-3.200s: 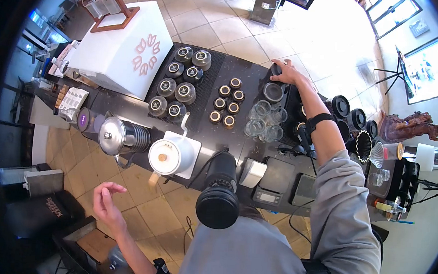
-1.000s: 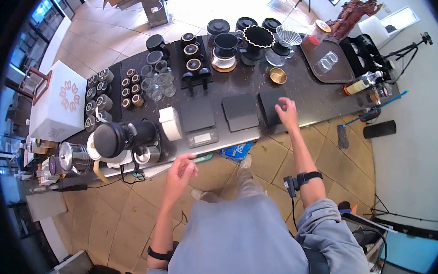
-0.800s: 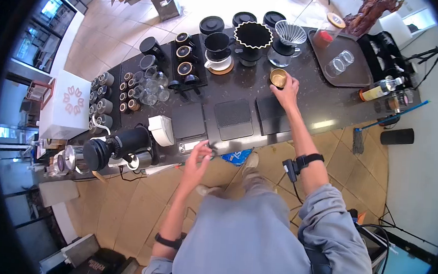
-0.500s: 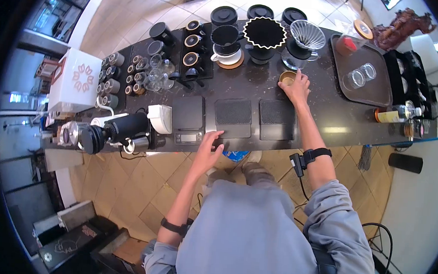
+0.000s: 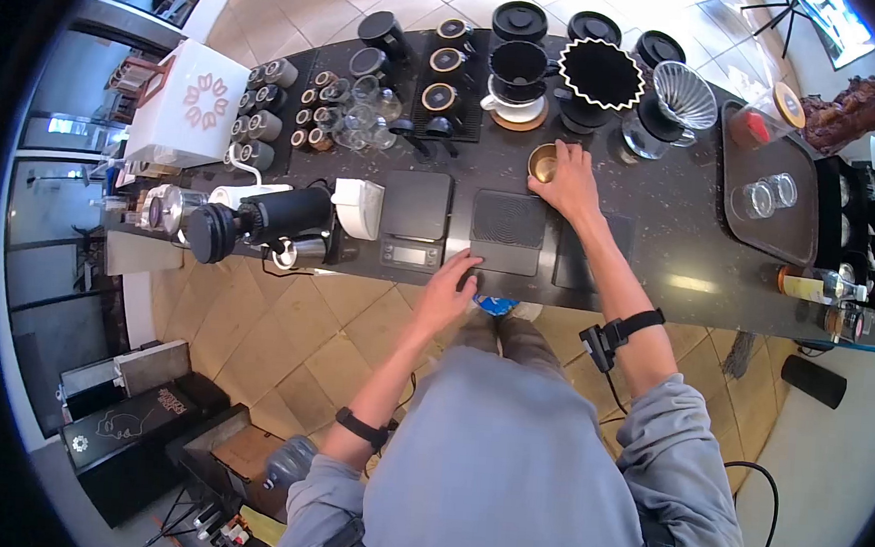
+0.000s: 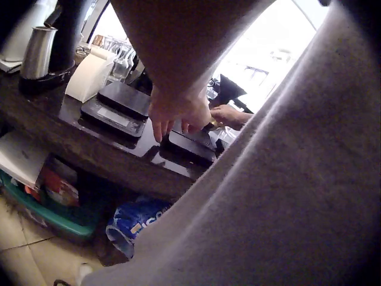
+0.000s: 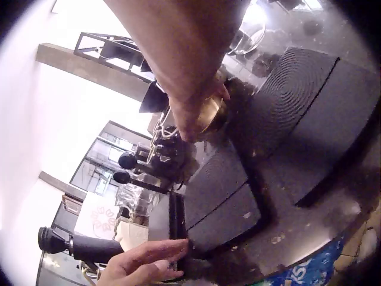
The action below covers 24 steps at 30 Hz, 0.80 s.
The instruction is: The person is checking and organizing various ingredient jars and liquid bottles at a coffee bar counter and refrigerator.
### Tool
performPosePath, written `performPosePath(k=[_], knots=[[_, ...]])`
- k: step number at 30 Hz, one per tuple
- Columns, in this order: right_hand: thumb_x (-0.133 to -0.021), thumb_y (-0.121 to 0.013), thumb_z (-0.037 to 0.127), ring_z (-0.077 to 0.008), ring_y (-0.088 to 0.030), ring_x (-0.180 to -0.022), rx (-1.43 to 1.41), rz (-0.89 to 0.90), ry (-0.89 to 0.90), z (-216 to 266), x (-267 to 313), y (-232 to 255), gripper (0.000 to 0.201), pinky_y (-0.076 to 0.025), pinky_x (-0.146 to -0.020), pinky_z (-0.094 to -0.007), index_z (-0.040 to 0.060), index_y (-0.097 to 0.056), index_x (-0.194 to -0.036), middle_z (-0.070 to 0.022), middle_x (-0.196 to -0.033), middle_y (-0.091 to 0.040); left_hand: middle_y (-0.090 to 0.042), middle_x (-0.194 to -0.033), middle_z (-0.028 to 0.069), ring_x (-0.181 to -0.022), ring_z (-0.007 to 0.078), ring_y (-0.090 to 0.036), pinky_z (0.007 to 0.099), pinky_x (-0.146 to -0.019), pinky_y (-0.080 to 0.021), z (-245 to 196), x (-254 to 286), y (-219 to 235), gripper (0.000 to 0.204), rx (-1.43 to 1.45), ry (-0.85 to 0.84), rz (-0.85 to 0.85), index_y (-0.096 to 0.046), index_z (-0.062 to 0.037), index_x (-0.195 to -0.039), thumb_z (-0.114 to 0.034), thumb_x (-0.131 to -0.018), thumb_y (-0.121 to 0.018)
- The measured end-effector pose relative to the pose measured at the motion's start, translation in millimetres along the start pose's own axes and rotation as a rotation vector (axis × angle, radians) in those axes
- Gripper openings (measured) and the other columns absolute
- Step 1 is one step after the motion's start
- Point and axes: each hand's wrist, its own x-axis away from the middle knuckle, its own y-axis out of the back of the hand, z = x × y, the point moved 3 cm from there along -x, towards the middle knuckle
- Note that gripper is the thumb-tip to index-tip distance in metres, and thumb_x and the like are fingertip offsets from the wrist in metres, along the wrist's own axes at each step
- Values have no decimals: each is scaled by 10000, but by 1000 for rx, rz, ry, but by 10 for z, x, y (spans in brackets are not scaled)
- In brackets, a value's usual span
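In the head view my right hand [image 5: 570,186] holds a small brass bowl [image 5: 541,164] by its right side, thumb and fingers at the rim. The bowl is just behind the middle flat black scale [image 5: 509,218], which has a ridged circular pattern. My right forearm crosses above another black scale [image 5: 614,246]. My left hand [image 5: 446,292] is at the counter's front edge, fingers loosely extended by the middle scale's near left corner, holding nothing. In the right wrist view the brass bowl [image 7: 211,113] shows beneath my right hand [image 7: 189,113]. A scale with a display [image 5: 416,217] lies to the left.
Behind the bowl stand a black dripper [image 5: 520,70] on a white cup, a wavy-rimmed black dripper [image 5: 602,75] and a clear ribbed dripper [image 5: 685,96]. Glasses [image 5: 365,114] cluster left of them. A brown tray [image 5: 761,228] lies right. A black grinder [image 5: 286,214] stands at the left.
My right hand left a dark item at the counter's far side, then took hold of the brass bowl and brought it left toward the middle scale. My left hand came over to the counter's front edge.
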Motion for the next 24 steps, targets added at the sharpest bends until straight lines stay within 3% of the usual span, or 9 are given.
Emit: performPosePath(k=[3, 8, 18, 24], knots=[[-680, -800, 333, -389, -492, -1158, -2, 38, 38, 267, -161, -160, 830, -464, -981, -432, -46, -453, -1332, -233, -1239, -515, -445, -1458, 184, -1306, 339, -475, 399, -1063, -401, 29, 15, 20, 352, 40, 37, 25, -595, -76, -1267, -168, -931, -548], [-682, -807, 314, -400, -495, -1154, 17, 68, 55, 564, -267, -281, 837, -481, -958, -450, 37, -412, -1366, -233, -1225, -515, -436, -1466, 183, -1355, 333, -415, 397, -1104, -362, 121, 90, 45, 356, 7, -82, 102, -598, -51, -1256, -177, -925, -565], [-693, -796, 301, -401, -482, -1173, 32, 40, 5, 557, -268, -495, 817, -470, -968, -468, 80, -416, -1382, -219, -1253, -500, -440, -1456, 199, -1345, 345, -420, 405, -1106, -361, 192, 67, 126, 279, 19, -175, 181, -633, -34, -1160, -141, -909, -577], [-767, -757, 360, -407, -486, -1181, -44, -48, 17, 574, -85, -296, 751, -452, -976, -476, 68, -434, -1380, -223, -1302, -493, -507, -1405, 166, -1282, 332, -489, 412, -1062, -404, 199, -27, 234, 247, -3, -181, 201, -647, -58, -1115, -177, -914, -569]])
